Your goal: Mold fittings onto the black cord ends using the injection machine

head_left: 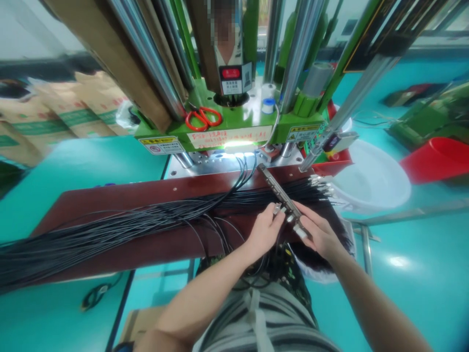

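Note:
My right hand [321,232] is closed around the near end of a slotted metal bar [276,189], which slants away toward the machine. Close against the bar's left side, my left hand [266,229] pinches a small metal cable connector [277,208] between thumb and fingers. Pale connector pieces also show along the bar by my right fingers. Beneath both hands runs a thick bundle of black cables [146,220], its silvery connector ends [320,185] gathered to the right. Several cables lead from the bundle up into the machine's lit opening. My palms hide part of the bar.
A green press [164,138] with upright steel columns stands ahead of the brown bench [110,198]. Red-handled scissors [203,119] and a blue-and-white roll [268,105] lie on its ledge. At right are a white tub [381,176] and a red bucket [439,159].

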`<action>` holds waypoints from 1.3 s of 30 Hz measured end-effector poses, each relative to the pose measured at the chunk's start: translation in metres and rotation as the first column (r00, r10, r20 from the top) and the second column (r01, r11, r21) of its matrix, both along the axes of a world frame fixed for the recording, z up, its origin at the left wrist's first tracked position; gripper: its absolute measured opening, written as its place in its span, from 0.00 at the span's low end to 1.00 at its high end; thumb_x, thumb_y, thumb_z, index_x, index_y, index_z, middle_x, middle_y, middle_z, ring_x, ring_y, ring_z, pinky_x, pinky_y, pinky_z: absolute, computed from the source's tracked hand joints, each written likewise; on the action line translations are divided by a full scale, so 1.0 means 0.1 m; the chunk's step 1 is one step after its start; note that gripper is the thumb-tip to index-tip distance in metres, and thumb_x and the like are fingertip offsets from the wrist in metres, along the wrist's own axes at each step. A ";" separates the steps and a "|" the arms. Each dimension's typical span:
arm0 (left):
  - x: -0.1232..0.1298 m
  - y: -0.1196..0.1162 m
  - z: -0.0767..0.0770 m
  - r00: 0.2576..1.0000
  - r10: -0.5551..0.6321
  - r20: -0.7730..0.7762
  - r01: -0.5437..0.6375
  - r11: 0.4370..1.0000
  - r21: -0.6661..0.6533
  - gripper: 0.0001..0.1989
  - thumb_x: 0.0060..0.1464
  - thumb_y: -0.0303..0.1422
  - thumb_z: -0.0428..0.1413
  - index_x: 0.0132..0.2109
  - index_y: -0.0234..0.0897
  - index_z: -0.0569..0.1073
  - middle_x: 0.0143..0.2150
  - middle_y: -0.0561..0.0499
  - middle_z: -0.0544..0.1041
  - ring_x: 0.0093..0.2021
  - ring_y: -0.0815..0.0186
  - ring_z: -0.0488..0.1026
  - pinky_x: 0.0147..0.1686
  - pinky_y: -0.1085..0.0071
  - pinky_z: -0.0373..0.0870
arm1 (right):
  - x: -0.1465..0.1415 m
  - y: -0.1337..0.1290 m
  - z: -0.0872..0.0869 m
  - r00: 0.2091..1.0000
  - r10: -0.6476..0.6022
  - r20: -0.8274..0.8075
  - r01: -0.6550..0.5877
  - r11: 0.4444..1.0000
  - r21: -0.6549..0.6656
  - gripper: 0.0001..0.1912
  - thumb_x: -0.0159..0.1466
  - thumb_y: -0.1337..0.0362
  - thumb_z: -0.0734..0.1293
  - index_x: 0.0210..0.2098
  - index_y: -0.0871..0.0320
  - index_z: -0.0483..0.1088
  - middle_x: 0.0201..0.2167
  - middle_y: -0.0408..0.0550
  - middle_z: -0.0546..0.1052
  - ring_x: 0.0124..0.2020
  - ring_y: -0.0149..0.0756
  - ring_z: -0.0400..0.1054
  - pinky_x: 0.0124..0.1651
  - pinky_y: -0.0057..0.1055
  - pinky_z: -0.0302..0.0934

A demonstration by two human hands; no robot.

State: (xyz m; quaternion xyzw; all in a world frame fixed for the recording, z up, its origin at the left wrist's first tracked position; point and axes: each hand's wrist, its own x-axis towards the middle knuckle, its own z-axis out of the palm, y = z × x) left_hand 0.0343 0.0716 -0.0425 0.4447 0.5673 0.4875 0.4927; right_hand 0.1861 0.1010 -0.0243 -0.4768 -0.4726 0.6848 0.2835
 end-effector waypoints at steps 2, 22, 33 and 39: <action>-0.01 0.00 -0.02 0.996 -0.032 -0.088 0.039 0.996 0.076 0.10 0.54 0.36 0.48 0.28 0.37 0.60 0.24 0.57 0.63 0.26 0.73 0.60 0.29 0.75 0.58 | 0.01 0.00 0.00 1.000 0.013 0.029 -0.012 1.000 -0.001 0.26 0.59 0.55 0.63 0.56 0.55 0.61 0.22 0.40 0.65 0.16 0.21 0.50 0.14 0.18 0.43; -0.10 0.04 -0.03 0.948 0.202 0.245 -0.209 0.978 0.005 0.15 0.56 0.44 0.45 0.32 0.37 0.63 0.18 0.60 0.57 0.17 0.76 0.55 0.18 0.79 0.54 | 0.01 -0.01 -0.02 0.994 -0.020 0.104 0.016 0.999 0.037 0.26 0.59 0.55 0.62 0.56 0.54 0.62 0.24 0.44 0.69 0.16 0.22 0.52 0.14 0.19 0.46; -0.11 0.02 0.00 0.988 0.135 -0.070 -0.123 0.981 0.151 0.12 0.54 0.37 0.49 0.27 0.36 0.60 0.24 0.57 0.62 0.25 0.73 0.58 0.28 0.76 0.57 | -0.01 0.02 0.10 0.990 0.019 0.138 -0.018 1.000 -0.003 0.24 0.57 0.57 0.64 0.53 0.54 0.66 0.45 0.50 0.71 0.31 0.31 0.64 0.23 0.22 0.58; -0.13 0.03 0.02 0.988 0.152 -0.036 -0.148 0.983 0.105 0.11 0.52 0.37 0.51 0.26 0.36 0.62 0.23 0.57 0.63 0.24 0.73 0.58 0.27 0.76 0.57 | 0.00 0.04 0.13 0.978 0.059 0.202 -0.074 0.995 0.069 0.25 0.57 0.58 0.63 0.53 0.56 0.66 0.39 0.50 0.74 0.30 0.33 0.66 0.22 0.23 0.58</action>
